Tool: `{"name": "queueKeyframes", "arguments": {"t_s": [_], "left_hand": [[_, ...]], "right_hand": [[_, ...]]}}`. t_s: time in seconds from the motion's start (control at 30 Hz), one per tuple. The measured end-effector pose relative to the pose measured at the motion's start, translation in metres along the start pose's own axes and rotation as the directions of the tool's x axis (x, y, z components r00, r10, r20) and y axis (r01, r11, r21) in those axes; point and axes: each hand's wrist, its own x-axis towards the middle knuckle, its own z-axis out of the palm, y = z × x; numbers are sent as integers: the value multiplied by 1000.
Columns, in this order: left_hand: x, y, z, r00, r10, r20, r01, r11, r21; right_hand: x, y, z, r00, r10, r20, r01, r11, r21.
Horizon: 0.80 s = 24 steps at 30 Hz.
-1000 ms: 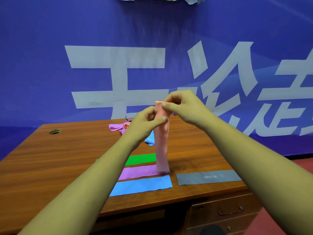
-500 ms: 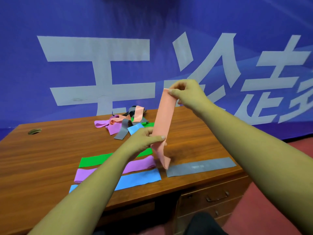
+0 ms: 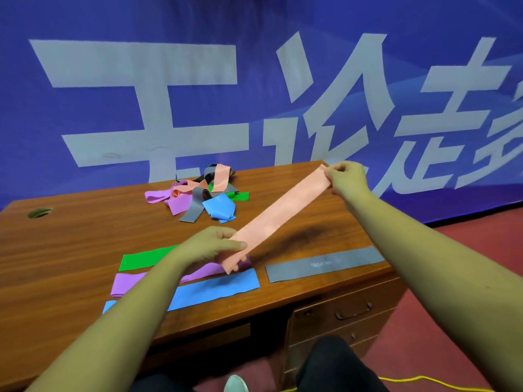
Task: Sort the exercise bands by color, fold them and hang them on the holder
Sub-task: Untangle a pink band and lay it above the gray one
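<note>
A salmon-pink band (image 3: 278, 215) stretches diagonally above the wooden desk (image 3: 70, 239). My left hand (image 3: 210, 246) grips its lower end near the desk, and my right hand (image 3: 346, 178) pinches its upper end at the far right. Flat on the desk near the front lie a green band (image 3: 144, 257), a purple band (image 3: 133, 282), a blue band (image 3: 215, 288) and a grey band (image 3: 325, 263). A tangled pile of bands (image 3: 201, 193) in pink, purple, grey, blue and green sits at the back of the desk. No holder is in view.
A round cable hole (image 3: 39, 213) is at the desk's far left. Drawers with a handle (image 3: 353, 309) are under the right side. A blue banner wall (image 3: 254, 80) stands right behind the desk. A yellow cord (image 3: 424, 380) lies on the red floor.
The pink band went from hanging upright to stretched out diagonally. My left hand slid down to its lower end and my right hand moved right with the upper end.
</note>
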Motion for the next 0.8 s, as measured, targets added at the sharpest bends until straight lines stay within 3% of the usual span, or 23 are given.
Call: {"name": "queueKeyframes", "arguments": {"t_s": [0.07,0.23,0.33,0.47,0.63,0.8], "left_hand": [[-4,-7,-16,997,-18,-70,17,1000,-15],[-20,-25,-65,946,-71,-317,-22,959,-281],[-30,-34,-91,909,-68,-412,-66,951,-302],[-37,-42,-104,843,-64,-533,-54,978,-202],[-26,-37,-78,809,10,-587,-11,1000,2],[14,-23,-33,847,98,-523,-2,984,181]], "right_hand": [[-1,15,4,998,60,1,-60,998,26],[-11,35,35,982,150,115,-168,972,166],[-18,40,59,962,192,192,-234,945,229],[-23,46,83,950,199,241,-255,940,228],[-13,61,77,961,201,188,-228,964,133],[7,99,36,970,239,44,-238,971,-27]]}}
